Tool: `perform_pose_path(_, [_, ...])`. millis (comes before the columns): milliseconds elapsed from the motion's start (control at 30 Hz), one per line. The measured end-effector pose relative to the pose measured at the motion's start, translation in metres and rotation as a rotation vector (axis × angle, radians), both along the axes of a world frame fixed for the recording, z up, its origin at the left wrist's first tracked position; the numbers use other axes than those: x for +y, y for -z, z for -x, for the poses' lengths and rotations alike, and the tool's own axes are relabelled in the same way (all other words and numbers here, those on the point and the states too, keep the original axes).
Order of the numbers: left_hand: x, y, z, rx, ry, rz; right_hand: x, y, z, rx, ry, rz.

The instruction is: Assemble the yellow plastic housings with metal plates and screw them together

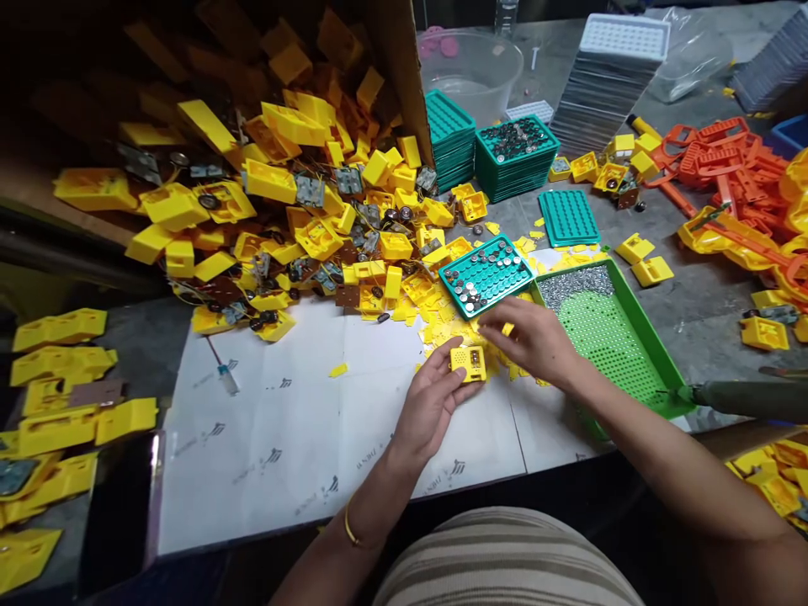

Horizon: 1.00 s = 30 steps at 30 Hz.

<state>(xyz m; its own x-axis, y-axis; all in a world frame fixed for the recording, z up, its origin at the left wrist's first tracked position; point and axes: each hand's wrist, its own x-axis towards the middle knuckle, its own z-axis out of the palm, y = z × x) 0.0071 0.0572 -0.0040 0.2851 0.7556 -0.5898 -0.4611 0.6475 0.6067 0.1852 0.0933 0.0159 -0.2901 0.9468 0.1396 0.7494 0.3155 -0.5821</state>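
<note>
My left hand (438,383) grips a small yellow plastic casing (468,364), its face with speaker holes and a small opening turned up. Just above and to the right of it, my right hand (530,338) has its fingers drawn together in a pinch. Whatever they may hold is too small to make out. Beyond the right fingertips lies a teal tray (496,282) with several round button cells on it. Thin yellow scraps (442,324) are scattered around that tray. To the right is a green perforated tray (656,353) with many small metal screws (577,286) at its far end.
A large heap of yellow casings (303,236) spills from a cardboard box at left. A screwdriver (225,374) lies on the white sheet. Teal tray stacks (518,168), a pale tray stack (597,93) and orange parts (707,160) stand behind. A power driver (751,397) juts in at right.
</note>
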Motion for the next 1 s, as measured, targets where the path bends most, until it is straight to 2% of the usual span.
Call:
perform_pose_path(100, [0.001, -0.001, 0.001, 0.022, 0.014, 0.007, 0.021, 0.008, 0.001, -0.089, 0.155, -0.059])
perform_pose_path(267, [0.001, 0.001, 0.003, 0.036, 0.022, -0.010, 0.042, 0.012, 0.004, -0.254, 0.141, 0.000])
perform_pose_path(367, [0.003, 0.001, 0.004, 0.038, -0.007, -0.002, 0.044, 0.009, 0.003, -0.242, 0.131, -0.027])
perform_pose_path(500, [0.006, 0.000, 0.004, 0.008, -0.054, 0.011, 0.030, 0.005, 0.001, 0.076, 0.148, -0.107])
perform_pose_path(567, [0.006, 0.000, 0.003, -0.026, -0.080, 0.011, 0.013, 0.004, 0.003, 0.219, 0.093, -0.091])
perform_pose_path(633, [0.006, 0.000, 0.002, -0.067, -0.099, 0.012, -0.006, 0.005, 0.006, 0.268, 0.021, -0.078])
perform_pose_path(767, [0.003, -0.002, -0.001, -0.102, -0.108, 0.012, -0.031, 0.006, 0.012, 0.208, -0.005, -0.145])
perform_pose_path(1000, [-0.004, -0.006, -0.004, -0.042, -0.108, -0.034, -0.036, 0.011, 0.019, 0.009, 0.020, -0.234])
